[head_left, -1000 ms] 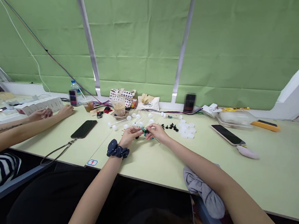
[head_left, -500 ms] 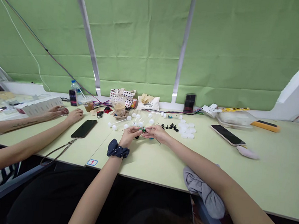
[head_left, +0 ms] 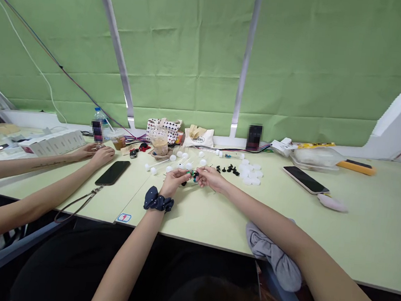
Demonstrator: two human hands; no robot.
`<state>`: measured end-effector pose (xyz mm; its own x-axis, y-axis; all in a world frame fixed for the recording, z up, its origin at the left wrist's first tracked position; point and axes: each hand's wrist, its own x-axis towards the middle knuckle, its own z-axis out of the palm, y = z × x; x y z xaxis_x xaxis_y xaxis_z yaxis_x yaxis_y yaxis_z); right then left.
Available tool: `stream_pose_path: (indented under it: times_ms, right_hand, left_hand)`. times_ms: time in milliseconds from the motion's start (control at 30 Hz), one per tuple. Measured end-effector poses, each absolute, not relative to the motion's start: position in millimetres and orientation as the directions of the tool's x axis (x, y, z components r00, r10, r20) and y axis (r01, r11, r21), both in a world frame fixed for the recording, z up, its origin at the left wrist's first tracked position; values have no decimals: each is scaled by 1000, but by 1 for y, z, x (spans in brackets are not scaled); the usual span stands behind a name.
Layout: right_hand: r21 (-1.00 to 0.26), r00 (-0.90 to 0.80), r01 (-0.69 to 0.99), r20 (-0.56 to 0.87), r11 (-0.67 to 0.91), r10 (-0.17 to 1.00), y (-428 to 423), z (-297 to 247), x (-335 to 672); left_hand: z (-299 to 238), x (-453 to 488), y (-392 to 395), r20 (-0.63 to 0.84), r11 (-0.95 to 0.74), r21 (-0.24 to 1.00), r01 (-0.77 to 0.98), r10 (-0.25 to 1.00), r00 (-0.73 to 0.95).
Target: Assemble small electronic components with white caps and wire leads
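My left hand (head_left: 174,180), with a dark blue scrunchie (head_left: 158,202) on the wrist, and my right hand (head_left: 210,177) meet over the pale green table (head_left: 201,217). Both pinch a small green and black part (head_left: 193,173) between their fingertips. Just beyond them lie thin clear sticks with white ball ends (head_left: 171,162), several small black pieces (head_left: 230,170) and a cluster of white round caps (head_left: 251,170).
A co-worker's two arms reach in from the left, hands (head_left: 97,152) near a white box (head_left: 54,142). A black phone (head_left: 113,172) with strap lies left, another phone (head_left: 305,179) right. Drink cup (head_left: 159,142), bags and a bottle (head_left: 99,121) line the back. Grey cloth (head_left: 271,256) hangs at the near edge.
My hands stay pinched on the small part with only slight finger shifts. The co-worker's hands have moved together by the white box.
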<state>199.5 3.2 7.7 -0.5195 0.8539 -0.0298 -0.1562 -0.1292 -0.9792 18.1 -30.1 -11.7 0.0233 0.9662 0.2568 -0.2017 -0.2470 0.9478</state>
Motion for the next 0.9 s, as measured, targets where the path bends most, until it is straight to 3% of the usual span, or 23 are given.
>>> stream_pose_path:
  times_ms: [333, 533, 700, 900]
  right_hand:
    - [-997, -516, -3, -60, -72, 855, 4, 9, 203]
    - [-994, -443, -105, 36, -12, 896, 0, 14, 201]
    - [-985, -512, -151, 154, 88, 845, 2, 12, 202]
    - [-978, -563, -167, 200, 127, 802, 6, 7, 204]
  left_hand:
    - [-11, 18, -30, 257, -235, 931, -279, 966, 42]
    - [-11, 19, -31, 258, -229, 935, -271, 963, 79]
    - [-8, 19, -32, 253, -226, 912, -342, 967, 38]
    - [-3, 21, -35, 225, -192, 917, -350, 973, 55]
